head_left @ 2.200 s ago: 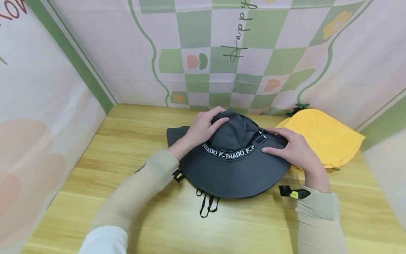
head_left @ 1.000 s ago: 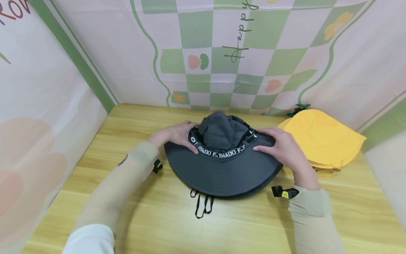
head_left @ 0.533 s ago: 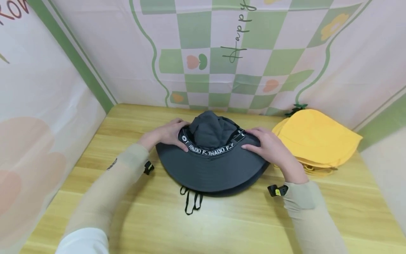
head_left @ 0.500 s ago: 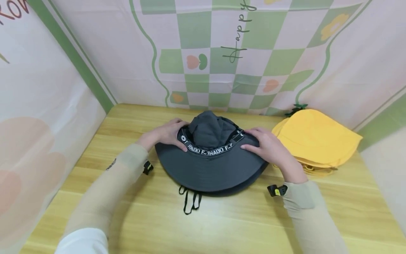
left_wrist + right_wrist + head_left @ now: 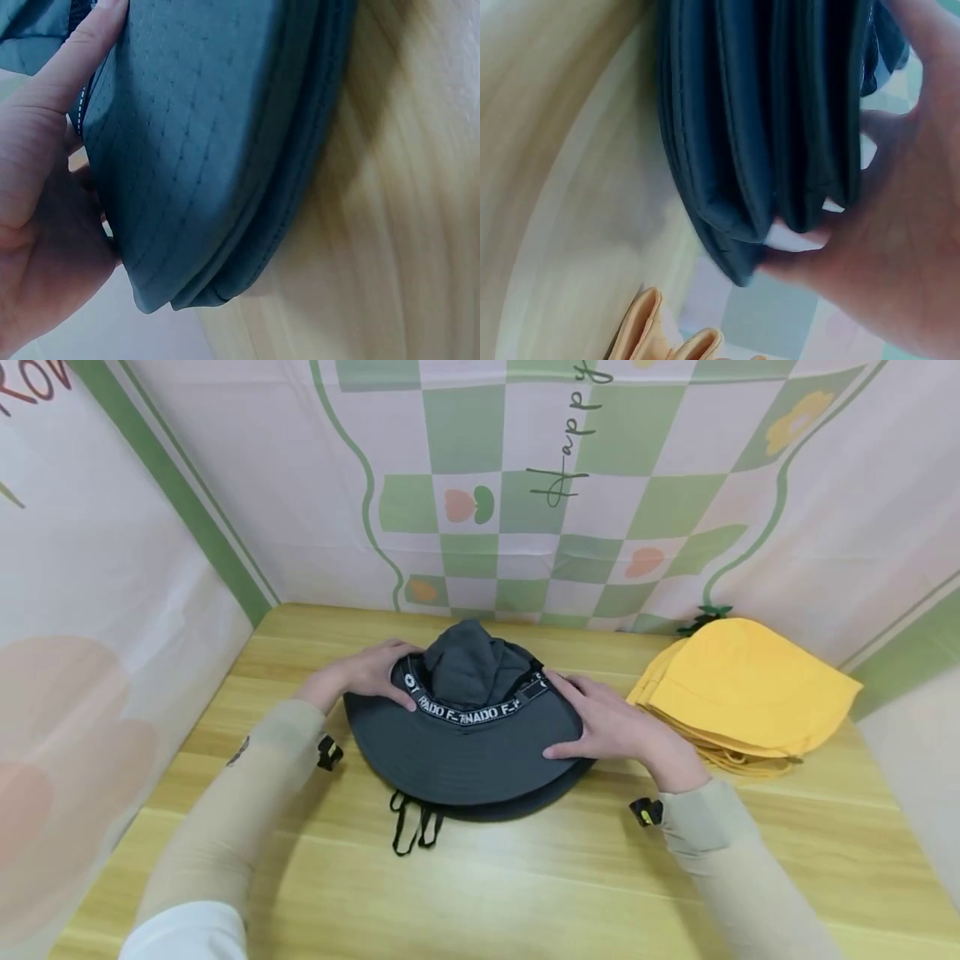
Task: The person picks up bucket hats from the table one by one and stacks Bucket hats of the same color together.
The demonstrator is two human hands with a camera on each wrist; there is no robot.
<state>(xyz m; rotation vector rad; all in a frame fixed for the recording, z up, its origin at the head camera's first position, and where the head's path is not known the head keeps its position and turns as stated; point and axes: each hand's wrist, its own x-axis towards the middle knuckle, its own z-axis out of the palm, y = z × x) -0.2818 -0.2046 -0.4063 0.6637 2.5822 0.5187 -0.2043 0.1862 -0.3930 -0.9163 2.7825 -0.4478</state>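
Note:
A dark grey wide-brimmed hat with a black band bearing white letters lies on the table, crown toward the back wall. Beneath its brim shows a second brim edge, and the right wrist view reveals several layered dark brims. My left hand grips the left side, thumb on the brim by the band; its other fingers are mostly hidden behind. On the right side, my right hand holds the brim layers, thumb on top and some fingertips behind. Black cord loops stick out from under the front.
Yellow hats, stacked with loose yellow cords, sit at the table's back right, beside my right hand. A dark green leafy piece pokes out behind them. Printed cloth walls border the wooden table at the back and sides.
The grey hat has slid left, together with both hands. My left hand has shifted from the crown to the brim's left side. More of the yellow hats shows now.

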